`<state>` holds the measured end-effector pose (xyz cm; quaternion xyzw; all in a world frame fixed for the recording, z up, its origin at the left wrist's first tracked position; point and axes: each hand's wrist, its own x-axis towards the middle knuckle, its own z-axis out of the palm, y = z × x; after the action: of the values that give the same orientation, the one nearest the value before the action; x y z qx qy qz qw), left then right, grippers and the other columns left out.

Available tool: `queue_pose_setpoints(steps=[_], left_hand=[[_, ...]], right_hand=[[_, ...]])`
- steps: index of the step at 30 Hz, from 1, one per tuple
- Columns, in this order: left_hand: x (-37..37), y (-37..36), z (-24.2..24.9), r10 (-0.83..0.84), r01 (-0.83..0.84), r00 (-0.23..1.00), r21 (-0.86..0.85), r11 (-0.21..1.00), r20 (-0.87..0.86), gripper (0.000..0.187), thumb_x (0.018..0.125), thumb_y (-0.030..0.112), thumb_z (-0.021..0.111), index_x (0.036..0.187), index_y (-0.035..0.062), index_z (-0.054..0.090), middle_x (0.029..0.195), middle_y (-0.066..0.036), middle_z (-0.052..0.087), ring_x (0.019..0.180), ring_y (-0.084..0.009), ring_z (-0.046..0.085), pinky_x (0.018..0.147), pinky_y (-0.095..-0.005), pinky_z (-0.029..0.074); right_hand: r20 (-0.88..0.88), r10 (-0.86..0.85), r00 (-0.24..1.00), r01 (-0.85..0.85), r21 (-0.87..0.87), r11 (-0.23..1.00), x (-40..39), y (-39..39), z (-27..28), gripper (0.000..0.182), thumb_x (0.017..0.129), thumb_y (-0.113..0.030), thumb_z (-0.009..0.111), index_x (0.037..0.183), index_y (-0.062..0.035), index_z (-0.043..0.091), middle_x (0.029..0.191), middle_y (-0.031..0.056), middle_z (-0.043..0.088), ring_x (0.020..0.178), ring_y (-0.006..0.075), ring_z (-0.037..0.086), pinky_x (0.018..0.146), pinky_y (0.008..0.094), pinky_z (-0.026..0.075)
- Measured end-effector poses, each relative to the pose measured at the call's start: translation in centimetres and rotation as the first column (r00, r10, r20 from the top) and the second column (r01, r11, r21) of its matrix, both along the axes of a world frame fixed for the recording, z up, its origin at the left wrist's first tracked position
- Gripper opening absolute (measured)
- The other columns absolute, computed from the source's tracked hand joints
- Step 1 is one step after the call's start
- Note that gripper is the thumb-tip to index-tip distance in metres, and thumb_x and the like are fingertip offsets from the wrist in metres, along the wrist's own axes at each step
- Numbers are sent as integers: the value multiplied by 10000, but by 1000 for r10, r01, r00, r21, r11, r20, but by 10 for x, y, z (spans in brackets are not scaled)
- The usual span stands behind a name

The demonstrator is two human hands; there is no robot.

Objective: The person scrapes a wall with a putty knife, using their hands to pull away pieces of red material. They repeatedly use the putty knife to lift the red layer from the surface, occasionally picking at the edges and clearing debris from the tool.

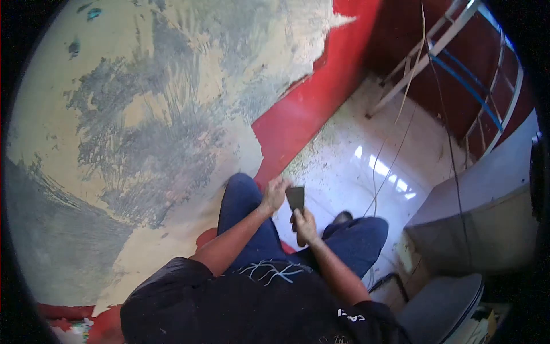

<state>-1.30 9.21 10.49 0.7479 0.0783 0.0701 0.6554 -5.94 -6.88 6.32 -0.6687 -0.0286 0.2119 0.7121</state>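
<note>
A scraper with a flat, dark blade [295,197] is held in my right hand [305,226], its fingers wrapped round the handle and the blade pointing up and away from me. Just left of the blade, my left hand [275,194] is raised with its fingers bent together; whether it holds anything small is hidden. Beside my left knee rises a wall [172,109] with patchy grey and cream coating. Its ragged edge borders a red painted strip [295,117].
A metal ladder [421,66] leans at the upper right, with cables [452,155] hanging near it. Debris is scattered on the shiny floor [366,166]. At the right stand a pale curved panel [475,206] and a grey rounded object [444,304].
</note>
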Motion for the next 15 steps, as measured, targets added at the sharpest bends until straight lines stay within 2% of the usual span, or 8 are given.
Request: queue_pose_setpoints(steps=[1,2,3,4,6,8,11,15], left_hand=[[-1,4,8,-17,18,998,-16,1000,56,238,945,249,491,915,62,636,861,-17,610,792,-118,567,713,-280,461],[-8,-2,26,35,-54,998,-418,907,-51,233,958,255,483,1015,61,599,956,-47,618,867,-153,603,769,-315,497],[-9,3,38,-42,-8,996,-554,833,-79,235,960,238,481,1078,51,560,1014,-75,625,930,-192,618,818,-349,507],[-16,1,63,-75,2,992,-590,808,-100,251,966,248,474,1089,43,553,1038,-93,629,942,-209,620,818,-358,506],[-26,0,86,-139,36,984,-646,762,-109,276,976,271,465,1061,35,580,1011,-109,642,929,-225,629,859,-379,495],[-35,2,102,-231,97,969,-715,692,-92,283,986,263,451,1028,23,594,980,-121,645,915,-235,635,886,-399,492],[-40,2,114,-262,105,960,-736,669,-101,320,980,312,466,1031,32,612,976,-111,655,929,-230,630,884,-391,481],[-44,0,117,-278,139,958,-726,674,-75,310,973,312,494,1039,37,618,972,-92,658,920,-207,629,870,-372,481]], right_hand=[[-73,68,995,-62,79,995,6,-5,7,302,952,-373,488,878,-81,511,615,42,539,448,136,497,418,276,430],[-123,110,986,-84,204,975,8,-10,22,322,941,-401,498,879,-85,508,616,41,544,442,134,498,412,274,428],[-103,160,982,-126,280,952,8,-15,39,320,940,-402,492,895,-86,505,622,39,551,435,127,495,412,267,423],[-113,220,969,-185,263,947,7,-23,67,334,949,-393,474,928,-62,516,646,43,561,446,121,496,426,256,413],[-165,182,969,-110,371,922,0,-23,86,281,965,-344,453,1044,-75,471,649,34,557,442,111,485,426,250,409],[-188,183,965,-82,445,892,-8,-24,96,286,969,-345,454,1052,-71,467,643,33,551,436,111,474,426,247,402],[-206,186,961,-70,470,880,-15,-24,113,218,978,-304,447,1028,-93,468,615,51,533,413,116,453,400,245,392],[-137,164,977,-101,382,919,-17,-28,115,228,994,-302,421,1048,-85,469,619,47,529,416,113,451,408,240,384]])
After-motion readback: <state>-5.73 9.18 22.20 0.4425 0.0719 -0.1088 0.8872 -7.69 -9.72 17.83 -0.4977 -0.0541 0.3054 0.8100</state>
